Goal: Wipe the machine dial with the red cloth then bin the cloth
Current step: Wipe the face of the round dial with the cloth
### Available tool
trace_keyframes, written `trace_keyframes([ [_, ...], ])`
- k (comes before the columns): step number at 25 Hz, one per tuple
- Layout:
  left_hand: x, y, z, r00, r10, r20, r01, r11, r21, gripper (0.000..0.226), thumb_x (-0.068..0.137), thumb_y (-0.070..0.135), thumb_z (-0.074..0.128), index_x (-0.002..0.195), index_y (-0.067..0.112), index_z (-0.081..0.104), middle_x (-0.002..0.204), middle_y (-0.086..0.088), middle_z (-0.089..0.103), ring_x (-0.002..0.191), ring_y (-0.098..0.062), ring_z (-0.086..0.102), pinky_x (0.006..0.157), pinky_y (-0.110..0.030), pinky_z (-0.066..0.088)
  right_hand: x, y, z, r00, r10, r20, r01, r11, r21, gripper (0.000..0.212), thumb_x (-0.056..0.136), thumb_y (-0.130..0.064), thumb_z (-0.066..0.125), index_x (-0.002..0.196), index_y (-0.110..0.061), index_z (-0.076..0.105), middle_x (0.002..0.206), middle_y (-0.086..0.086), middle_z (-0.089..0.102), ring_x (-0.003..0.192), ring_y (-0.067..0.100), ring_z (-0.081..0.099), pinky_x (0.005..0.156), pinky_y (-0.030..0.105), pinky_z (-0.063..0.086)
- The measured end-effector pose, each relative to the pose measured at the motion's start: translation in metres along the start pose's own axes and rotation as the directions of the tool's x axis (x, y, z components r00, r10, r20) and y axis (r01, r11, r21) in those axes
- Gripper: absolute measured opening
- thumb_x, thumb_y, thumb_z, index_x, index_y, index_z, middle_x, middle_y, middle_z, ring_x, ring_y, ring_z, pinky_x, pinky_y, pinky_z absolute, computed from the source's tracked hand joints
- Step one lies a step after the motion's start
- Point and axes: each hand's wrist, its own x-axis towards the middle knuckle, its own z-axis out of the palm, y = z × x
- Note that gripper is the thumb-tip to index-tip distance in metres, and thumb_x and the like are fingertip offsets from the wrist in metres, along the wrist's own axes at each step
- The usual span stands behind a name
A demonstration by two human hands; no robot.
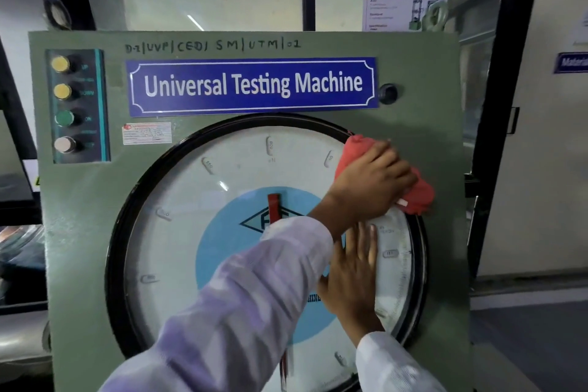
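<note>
Visibility: the lower edge of the machine dial [197,232] is cut off by the frame. The left sleeve [241,312] crosses the dial face and hides most of the centre logo and the lower part of the red pointer [273,204]. The scale numerals are blurred and cannot be read. Much of the red cloth [421,194] lies under the hand, so only its bunched ends show above and to the right of the knuckles.

Left arm: it reaches up from the lower left across the dial to its upper right edge. The left hand [372,181] is palm-down with the fingers curled over the cloth, pressing it where the glass meets the black rim [117,251]. The cloth appears to overlap the rim onto the green panel [79,216], though the edge is hard to make out there.

Right arm: it enters from the lower right in a white cuff. The right hand [353,277] lies flat on the right part of the glass, below the left hand, fingers straight and together, pointing up, grasping nothing.

The blue nameplate [251,84] reads "Universal Testing Machine".
</note>
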Motion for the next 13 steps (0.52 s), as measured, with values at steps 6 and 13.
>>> trace_keyframes([
  [6,-0.053,-0.073,-0.016,0.817,-0.54,-0.2,0.528,0.841,-0.116,0.035,0.1,0.026,0.052,0.131,0.015,0.064,0.126,-0.01,0.066,0.122,-0.037,0.056,0.12,-0.054,0.031,0.004,-0.002,-0.002,0.995,0.059,0.076,-0.066,0.993,0.093,0.095,0.101,-0.079,0.031,0.171,-0.017,0.017,0.18,0.014,0.012,0.167,0.036,0.012,0.133,0.059,0.016],
  [13,-0.257,-0.09,-0.016,0.028,-0.966,-0.258,0.964,0.094,-0.248,0.038,0.108,0.035,0.042,0.126,0.009,0.063,0.125,-0.019,0.065,0.116,-0.041,0.055,0.104,-0.053,0.039,0.003,-0.002,-0.002,0.994,0.066,0.084,-0.079,0.983,0.165,0.095,0.1,-0.078,0.031,0.172,-0.018,0.015,0.181,0.013,0.009,0.168,0.032,0.005,0.133,0.06,0.014],
])
